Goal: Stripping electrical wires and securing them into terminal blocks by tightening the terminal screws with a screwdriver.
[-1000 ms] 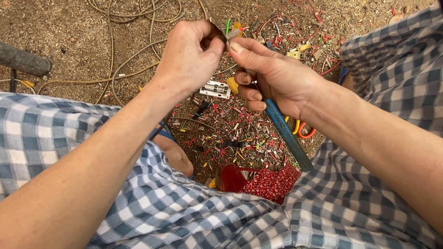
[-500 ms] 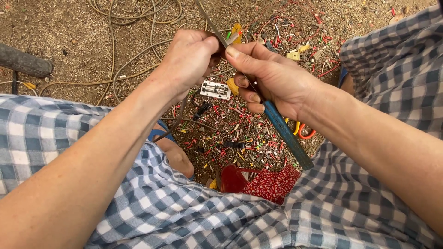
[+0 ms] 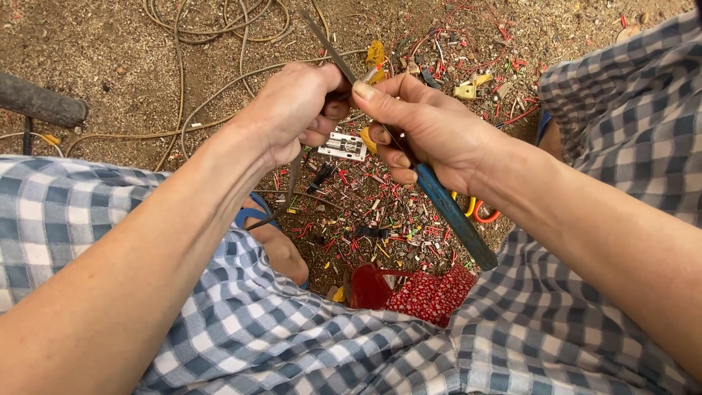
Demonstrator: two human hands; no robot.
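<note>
Head view, wire scraps [image 3: 380, 212], white socket [image 3: 344, 146], beneath left hand [image 3: 292, 110]

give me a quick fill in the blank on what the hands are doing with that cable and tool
The right hand grips a tool with a ____ handle.
The left hand pinches a flat grey ____ against the tool.
The ground between the knees is littered with bits of mostly ____ wire insulation.
Both legs wear blue and white ____ cloth.

Missing words: blue; cable; red; checked
</note>
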